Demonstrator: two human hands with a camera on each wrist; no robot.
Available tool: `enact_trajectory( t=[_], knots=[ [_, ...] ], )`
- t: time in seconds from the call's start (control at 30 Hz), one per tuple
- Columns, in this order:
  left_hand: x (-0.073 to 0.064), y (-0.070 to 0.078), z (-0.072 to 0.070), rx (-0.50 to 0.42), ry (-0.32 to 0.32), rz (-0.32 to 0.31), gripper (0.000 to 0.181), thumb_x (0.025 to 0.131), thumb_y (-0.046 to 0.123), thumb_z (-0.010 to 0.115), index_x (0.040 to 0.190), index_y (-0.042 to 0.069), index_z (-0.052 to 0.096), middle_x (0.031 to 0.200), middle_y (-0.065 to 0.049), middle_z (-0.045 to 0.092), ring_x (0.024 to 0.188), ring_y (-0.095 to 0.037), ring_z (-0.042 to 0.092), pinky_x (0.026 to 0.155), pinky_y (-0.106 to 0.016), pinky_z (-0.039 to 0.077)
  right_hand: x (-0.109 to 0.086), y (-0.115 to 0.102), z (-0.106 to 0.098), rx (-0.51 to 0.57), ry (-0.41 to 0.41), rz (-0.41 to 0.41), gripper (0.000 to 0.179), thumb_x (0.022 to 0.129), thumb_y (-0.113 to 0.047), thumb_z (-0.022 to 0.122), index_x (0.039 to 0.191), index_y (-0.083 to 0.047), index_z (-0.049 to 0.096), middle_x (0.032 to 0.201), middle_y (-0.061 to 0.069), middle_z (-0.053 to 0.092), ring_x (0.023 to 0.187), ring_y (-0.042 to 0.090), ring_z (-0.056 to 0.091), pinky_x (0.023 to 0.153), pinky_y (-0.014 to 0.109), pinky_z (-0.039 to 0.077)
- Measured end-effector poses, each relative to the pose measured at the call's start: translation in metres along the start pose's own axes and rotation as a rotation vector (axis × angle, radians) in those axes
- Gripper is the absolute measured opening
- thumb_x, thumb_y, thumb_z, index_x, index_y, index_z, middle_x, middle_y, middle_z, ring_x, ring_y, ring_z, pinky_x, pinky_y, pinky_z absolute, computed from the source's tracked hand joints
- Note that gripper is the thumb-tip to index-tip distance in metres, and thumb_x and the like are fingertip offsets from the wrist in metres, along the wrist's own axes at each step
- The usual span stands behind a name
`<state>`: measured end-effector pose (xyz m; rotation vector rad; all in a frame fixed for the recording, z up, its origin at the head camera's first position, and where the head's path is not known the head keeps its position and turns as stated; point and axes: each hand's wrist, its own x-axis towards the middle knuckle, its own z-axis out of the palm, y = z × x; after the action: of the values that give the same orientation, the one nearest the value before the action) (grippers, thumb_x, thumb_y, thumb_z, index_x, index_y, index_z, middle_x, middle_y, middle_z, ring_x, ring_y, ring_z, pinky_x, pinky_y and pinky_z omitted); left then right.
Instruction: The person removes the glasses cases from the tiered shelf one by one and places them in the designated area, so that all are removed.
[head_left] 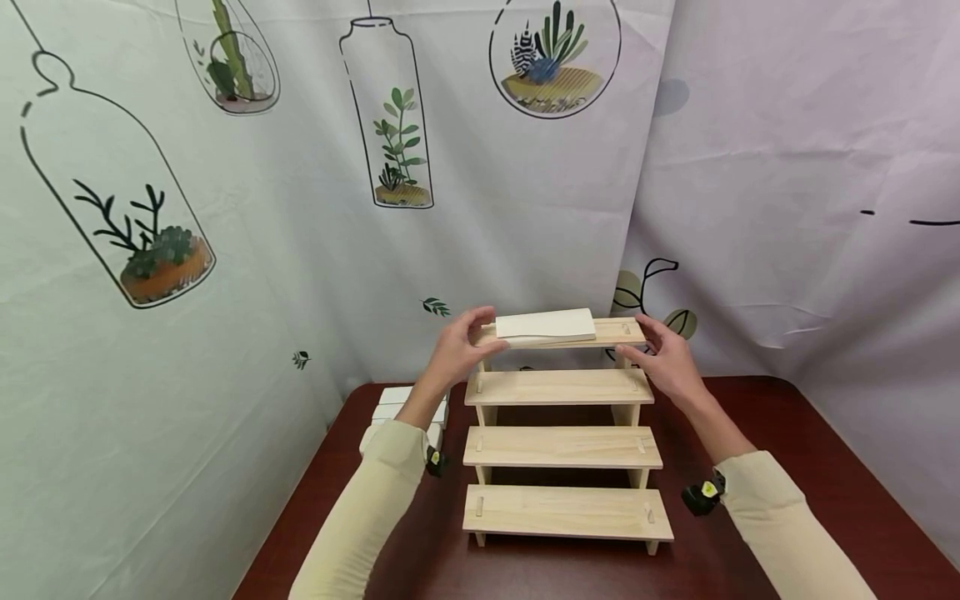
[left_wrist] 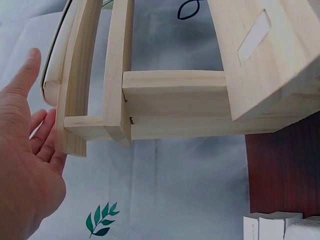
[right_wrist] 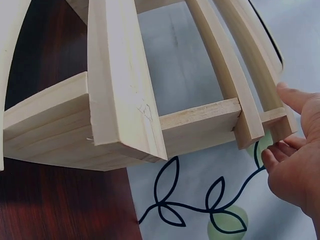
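Observation:
A pale wooden step stand with several shelves stands on the table, and a flat white box lies on its top board. My left hand holds the left end of that board, thumb toward the front by the box's corner, fingers toward the back. In the left wrist view the left hand's fingers are at the board's end and its thumb points up, apart from the box. My right hand grips the right end; in the right wrist view its thumb is at the board's edge and the fingers bend by the end.
Several small white boxes are stacked on the dark red table at its left edge, partly behind the left forearm. A pale curtain printed with plants in jars hangs right behind the table. Dark wrist cameras sit on both wrists.

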<state>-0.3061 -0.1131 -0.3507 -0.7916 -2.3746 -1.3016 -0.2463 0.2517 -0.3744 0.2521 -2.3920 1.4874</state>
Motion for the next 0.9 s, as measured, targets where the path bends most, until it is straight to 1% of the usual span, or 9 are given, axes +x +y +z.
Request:
enact_trajectory(
  t=[0.17, 0.27, 0.43, 0.6, 0.8, 0.9],
  knots=[
    [0.002, 0.002, 0.003, 0.014, -0.024, -0.023, 0.073, 0.088, 0.022, 0.091, 0.149, 0.0, 0.057, 0.143, -0.014, 0.065, 0.132, -0.032, 0.061, 0.111, -0.044, 0.049, 0.003, 0.002, 0.0, 0.011, -0.011, 0.001, 0.082, 0.101, -0.023, 0.078, 0.163, 0.005, 0.032, 0.16, 0.031, 0.043, 0.15, 0.049, 0.038, 0.118, 0.063, 0.035],
    [0.003, 0.002, 0.004, 0.025, -0.026, -0.033, 0.072, 0.088, 0.024, 0.091, 0.148, 0.002, 0.058, 0.141, -0.014, 0.066, 0.13, -0.034, 0.062, 0.109, -0.046, 0.05, 0.004, 0.003, -0.001, 0.019, -0.016, 0.006, 0.082, 0.1, -0.022, 0.078, 0.163, 0.005, 0.033, 0.159, 0.031, 0.044, 0.15, 0.049, 0.038, 0.118, 0.063, 0.035],
    [0.005, 0.0, 0.007, 0.042, -0.028, -0.021, 0.07, 0.087, 0.024, 0.092, 0.146, 0.003, 0.06, 0.135, -0.013, 0.069, 0.125, -0.031, 0.065, 0.108, -0.047, 0.05, 0.005, 0.004, -0.002, 0.042, -0.021, 0.014, 0.08, 0.1, -0.021, 0.078, 0.163, 0.004, 0.035, 0.159, 0.029, 0.045, 0.151, 0.047, 0.038, 0.118, 0.062, 0.035],
    [0.005, -0.004, 0.01, 0.015, -0.027, -0.013, 0.069, 0.087, 0.02, 0.092, 0.145, 0.002, 0.06, 0.132, -0.013, 0.07, 0.124, -0.027, 0.066, 0.108, -0.044, 0.051, 0.007, 0.007, -0.002, 0.076, -0.035, 0.012, 0.081, 0.101, -0.023, 0.077, 0.164, 0.002, 0.034, 0.162, 0.027, 0.042, 0.152, 0.043, 0.037, 0.119, 0.059, 0.034],
    [0.004, -0.005, 0.011, -0.039, -0.026, 0.002, 0.069, 0.087, 0.015, 0.091, 0.146, -0.002, 0.058, 0.132, -0.015, 0.07, 0.125, -0.029, 0.066, 0.108, -0.044, 0.051, 0.008, 0.009, -0.003, 0.087, -0.043, 0.022, 0.082, 0.101, -0.027, 0.077, 0.164, 0.001, 0.034, 0.163, 0.025, 0.043, 0.153, 0.041, 0.037, 0.12, 0.058, 0.034],
    [0.004, -0.005, 0.011, -0.053, -0.031, 0.008, 0.069, 0.088, 0.014, 0.09, 0.146, -0.002, 0.058, 0.133, -0.015, 0.069, 0.127, -0.029, 0.066, 0.109, -0.044, 0.051, 0.009, 0.009, -0.004, 0.092, -0.044, 0.024, 0.082, 0.101, -0.025, 0.077, 0.165, 0.001, 0.033, 0.163, 0.026, 0.042, 0.152, 0.042, 0.038, 0.119, 0.057, 0.034]
  ],
)
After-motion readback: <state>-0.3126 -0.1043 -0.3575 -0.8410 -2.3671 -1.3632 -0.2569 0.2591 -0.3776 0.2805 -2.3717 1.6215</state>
